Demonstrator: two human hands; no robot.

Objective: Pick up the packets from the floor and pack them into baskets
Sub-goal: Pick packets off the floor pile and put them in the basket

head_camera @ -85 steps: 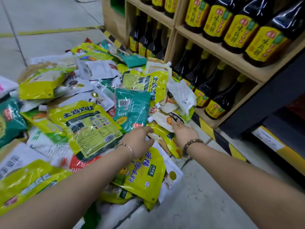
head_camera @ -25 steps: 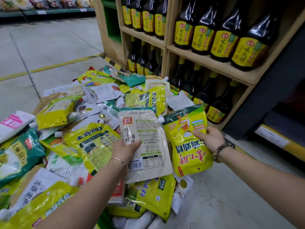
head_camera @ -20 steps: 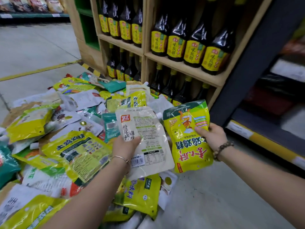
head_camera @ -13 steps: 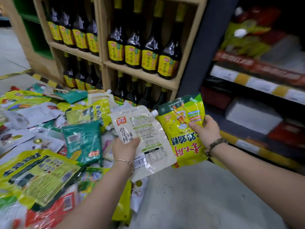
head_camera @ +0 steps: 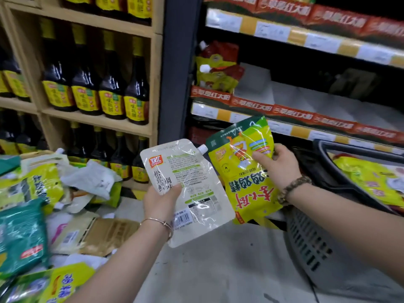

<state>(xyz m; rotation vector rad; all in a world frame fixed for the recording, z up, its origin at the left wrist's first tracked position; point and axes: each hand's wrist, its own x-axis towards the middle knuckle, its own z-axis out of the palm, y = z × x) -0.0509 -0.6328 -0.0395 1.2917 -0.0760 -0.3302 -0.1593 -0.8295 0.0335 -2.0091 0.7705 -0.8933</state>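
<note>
**A:** Where are the two packets the person has in hand?

**B:** Both are off the floor. The white spouted plastic pouch (head_camera: 192, 171) stands nearly upright in the left hand (head_camera: 160, 201). The thumb presses on its front and the fingers curl behind its lower left edge, with the spout pointing up and to the right. The yellow-green glossy foil packet (head_camera: 247, 193) sits just beside it, its long axis also roughly upright. The right hand (head_camera: 279, 167) pinches it at its right edge, thumb across the front.

**A:** And the basket?

**B:** The dark grey slatted plastic basket (head_camera: 310, 248) stands on the floor (head_camera: 218, 270), to the right of and below the right hand. That hand is the nearer one, and the left has further to cross. The likely move is a carry rightward and down over the rim, then letting go.

**A:** Anything in it?

**B:** At least one large yellow packet (head_camera: 367, 178) lies inside. The rest runs out of frame.

**A:** What is left to pack?

**B:** A heap of mixed packets (head_camera: 32, 189) lies on the floor's left side, at the foot of the wooden shelf (head_camera: 96, 121) of dark bottles (head_camera: 111, 90).
</note>
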